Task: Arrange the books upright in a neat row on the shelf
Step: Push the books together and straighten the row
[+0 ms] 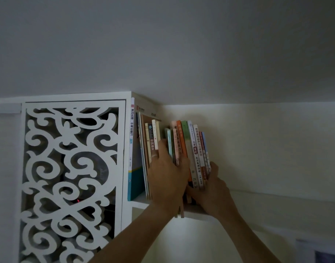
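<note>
White shelf: left hand and right hand clasp a leaning bunch of books between them.

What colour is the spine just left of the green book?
Orange, next to the green book; the head view shows it, dimly lit.

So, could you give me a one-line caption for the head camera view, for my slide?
Left hand and right hand press a leaning cluster of books together on a white shelf.
</note>
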The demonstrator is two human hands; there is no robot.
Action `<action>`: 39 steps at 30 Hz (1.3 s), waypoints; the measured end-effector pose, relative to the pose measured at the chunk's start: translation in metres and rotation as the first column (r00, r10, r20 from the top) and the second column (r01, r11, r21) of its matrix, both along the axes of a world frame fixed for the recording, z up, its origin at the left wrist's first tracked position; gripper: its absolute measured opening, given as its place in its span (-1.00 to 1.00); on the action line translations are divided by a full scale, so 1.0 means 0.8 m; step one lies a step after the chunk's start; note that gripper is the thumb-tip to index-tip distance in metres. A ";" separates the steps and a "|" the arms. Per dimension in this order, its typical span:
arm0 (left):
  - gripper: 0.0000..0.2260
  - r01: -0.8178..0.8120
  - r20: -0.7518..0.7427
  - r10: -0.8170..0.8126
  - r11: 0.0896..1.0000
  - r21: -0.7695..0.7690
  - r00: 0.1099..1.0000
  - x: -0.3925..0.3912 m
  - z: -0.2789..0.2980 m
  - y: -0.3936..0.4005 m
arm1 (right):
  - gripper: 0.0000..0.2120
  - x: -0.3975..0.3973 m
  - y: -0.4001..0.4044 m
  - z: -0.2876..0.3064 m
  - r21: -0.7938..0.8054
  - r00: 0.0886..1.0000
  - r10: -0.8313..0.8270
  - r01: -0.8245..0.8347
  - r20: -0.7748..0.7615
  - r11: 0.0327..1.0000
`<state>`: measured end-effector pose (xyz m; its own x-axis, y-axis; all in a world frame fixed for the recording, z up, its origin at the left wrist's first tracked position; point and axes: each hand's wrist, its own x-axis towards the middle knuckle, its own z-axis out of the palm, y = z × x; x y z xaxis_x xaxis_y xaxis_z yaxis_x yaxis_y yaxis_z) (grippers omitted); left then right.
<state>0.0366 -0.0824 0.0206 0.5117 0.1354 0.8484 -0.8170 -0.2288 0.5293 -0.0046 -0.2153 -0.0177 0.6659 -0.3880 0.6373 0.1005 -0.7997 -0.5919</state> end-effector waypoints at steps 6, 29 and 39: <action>-0.64 0.003 -0.137 0.010 0.995 0.095 0.990 0.003 -0.002 0.004 | -0.02 -0.005 -0.003 0.001 -0.063 0.997 0.063 -0.065 -0.036 0.996; -0.64 0.098 0.100 -0.085 0.986 -0.136 0.991 -0.124 0.044 0.073 | -0.53 -0.057 0.051 -0.002 -0.023 0.912 0.094 -0.092 0.400 0.995; -0.69 0.186 0.204 -0.173 0.981 -0.046 0.964 -0.125 0.002 -0.015 | -0.44 -0.108 0.007 -0.024 -0.500 0.881 0.256 -0.027 0.397 0.866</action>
<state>-0.0633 -0.0947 0.0224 0.3554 0.1144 0.9277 -0.9315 -0.0392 0.3616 -0.0908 -0.2096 -0.0371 0.2969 0.1089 0.9487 0.3891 -0.9210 -0.0160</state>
